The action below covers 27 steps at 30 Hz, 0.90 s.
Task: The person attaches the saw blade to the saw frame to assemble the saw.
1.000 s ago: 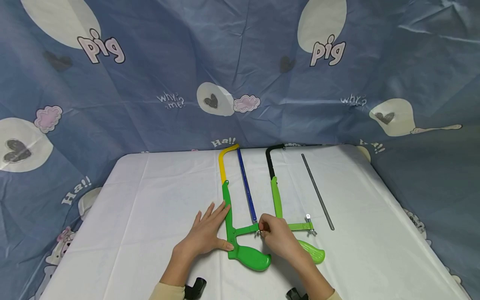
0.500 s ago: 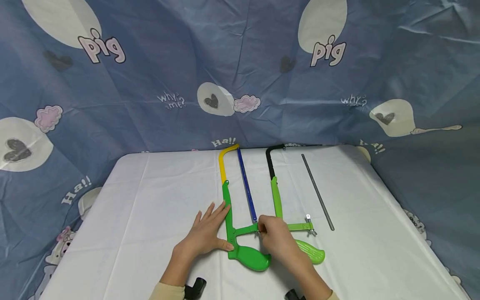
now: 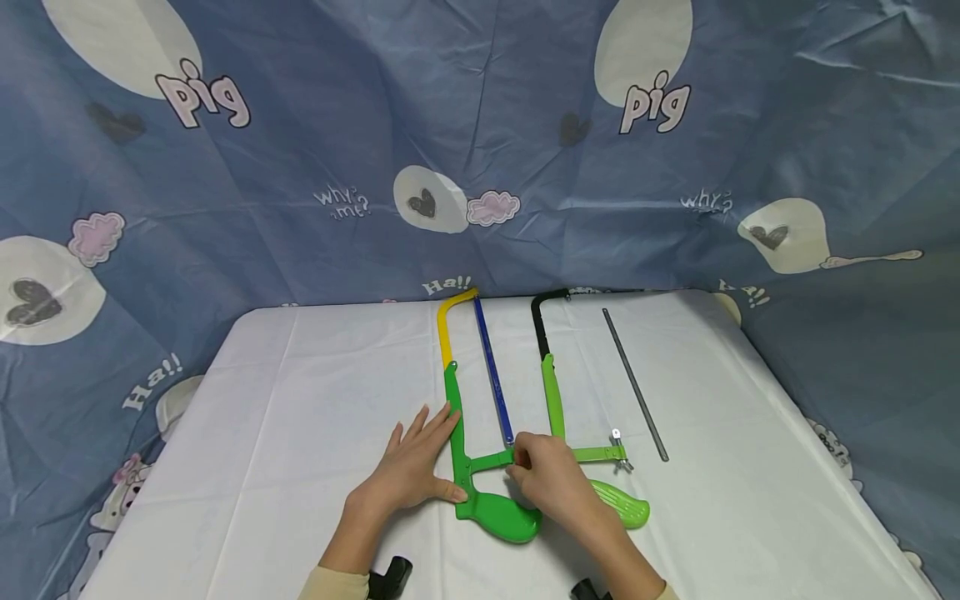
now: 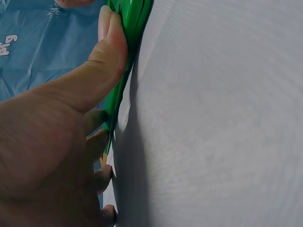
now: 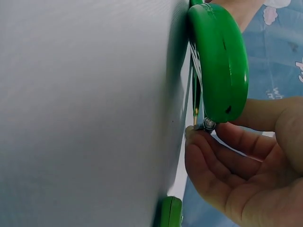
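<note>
Metal fastener [image 5: 209, 124] at crossbar [image 3: 491, 460] end, dark-green saw [image 3: 459, 446] flat on white surface [image 3: 315, 433].
R hand [image 3: 553, 479] pinches fastener; L hand [image 3: 408, 472], fingers spread, rests on saw. From here, best prob. small twists w/ saw kept flat, blue blade [image 3: 492, 371] aligned.

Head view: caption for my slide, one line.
Left hand rests on the green-and-yellow saw, right hand at its crossbar; lime-green saw and loose grey blade lie alongside.
</note>
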{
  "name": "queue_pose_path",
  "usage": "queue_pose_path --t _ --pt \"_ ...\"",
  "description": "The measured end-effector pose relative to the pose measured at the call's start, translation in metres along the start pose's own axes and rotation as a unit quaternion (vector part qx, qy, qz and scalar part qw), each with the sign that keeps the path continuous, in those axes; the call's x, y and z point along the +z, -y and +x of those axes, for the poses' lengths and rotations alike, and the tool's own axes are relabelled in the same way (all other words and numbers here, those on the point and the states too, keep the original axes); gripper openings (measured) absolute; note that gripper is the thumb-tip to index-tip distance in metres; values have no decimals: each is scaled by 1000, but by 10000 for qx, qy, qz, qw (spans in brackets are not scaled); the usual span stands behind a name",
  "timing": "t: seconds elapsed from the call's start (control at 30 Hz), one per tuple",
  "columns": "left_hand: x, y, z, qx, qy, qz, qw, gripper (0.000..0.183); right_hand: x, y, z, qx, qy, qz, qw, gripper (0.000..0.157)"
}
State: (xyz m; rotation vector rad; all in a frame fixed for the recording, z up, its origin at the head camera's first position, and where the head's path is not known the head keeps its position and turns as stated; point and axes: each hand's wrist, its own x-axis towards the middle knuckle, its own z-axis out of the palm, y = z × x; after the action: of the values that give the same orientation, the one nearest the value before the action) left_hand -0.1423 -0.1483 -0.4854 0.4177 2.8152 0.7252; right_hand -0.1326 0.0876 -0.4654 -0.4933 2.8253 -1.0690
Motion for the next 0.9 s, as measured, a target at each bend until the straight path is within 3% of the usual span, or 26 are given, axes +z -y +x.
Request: queue_pose_path --t 0.9 --pt "0 1 0 27 47 10 10000 117 0 -6 0 191 206 546 9981 18"
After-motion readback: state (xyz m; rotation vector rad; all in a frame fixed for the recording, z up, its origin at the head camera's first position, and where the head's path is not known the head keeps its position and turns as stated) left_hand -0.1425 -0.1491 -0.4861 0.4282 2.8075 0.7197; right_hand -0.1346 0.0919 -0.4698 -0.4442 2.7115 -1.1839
